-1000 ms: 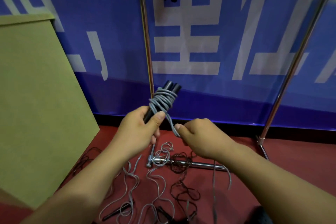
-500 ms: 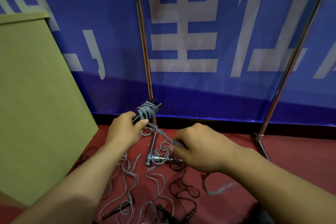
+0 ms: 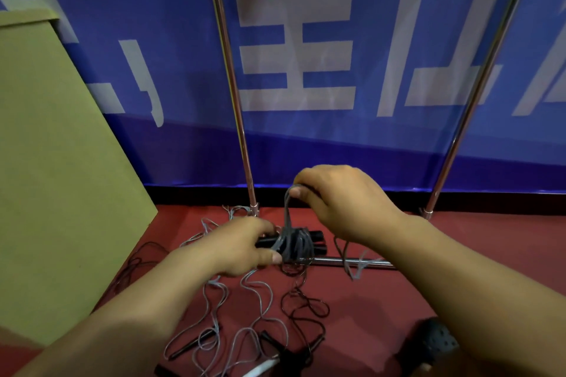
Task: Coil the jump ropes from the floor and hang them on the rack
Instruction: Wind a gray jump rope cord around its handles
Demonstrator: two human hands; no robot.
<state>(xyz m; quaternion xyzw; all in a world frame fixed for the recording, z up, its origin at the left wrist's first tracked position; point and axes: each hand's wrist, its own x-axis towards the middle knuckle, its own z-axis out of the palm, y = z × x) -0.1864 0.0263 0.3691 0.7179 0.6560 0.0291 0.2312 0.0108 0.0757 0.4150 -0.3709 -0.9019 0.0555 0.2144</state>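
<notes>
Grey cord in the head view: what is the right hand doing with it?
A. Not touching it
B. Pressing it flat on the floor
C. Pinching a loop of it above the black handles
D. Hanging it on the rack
C: the right hand pinches a loop of the grey cord rising from the wrapped black handles, which the left hand holds.

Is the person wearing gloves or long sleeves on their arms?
No. Both the left hand and the right hand are bare, with no gloves. Both forearms are bare too, with no sleeves as far as the picture reaches. I see no rings, watch or bracelet on either hand or wrist.
</notes>
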